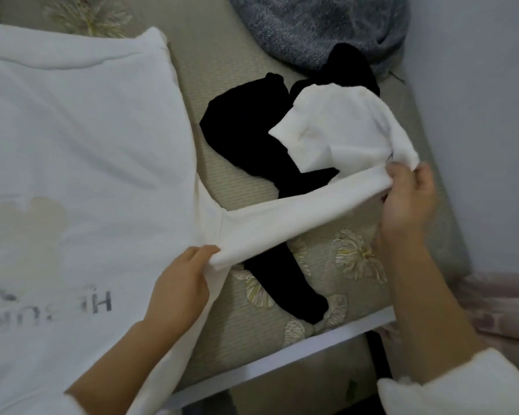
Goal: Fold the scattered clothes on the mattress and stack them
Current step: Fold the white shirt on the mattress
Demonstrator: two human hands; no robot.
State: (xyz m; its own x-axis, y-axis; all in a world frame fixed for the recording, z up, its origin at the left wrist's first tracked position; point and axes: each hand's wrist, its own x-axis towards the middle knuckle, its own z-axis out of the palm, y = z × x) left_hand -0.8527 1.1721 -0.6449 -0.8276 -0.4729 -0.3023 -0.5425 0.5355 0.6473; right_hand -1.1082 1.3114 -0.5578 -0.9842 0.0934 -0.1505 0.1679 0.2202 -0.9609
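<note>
Low in the frame, the left hand (182, 283) pinches the white top's (72, 139) sleeve (297, 217) near its armpit; the right hand (408, 196) grips the cuff at centre right, stretching it taut above a black garment (246, 139). The top's body fills the left on the mattress (354, 289). Sleeve-folding seems underway; next, swing the sleeve across the body.

sweatshirt (72, 130) left on mattress (237, 85) | tights (246, 139) right, under its sleeve (297, 217) | small top (342, 136) on tights
</note>
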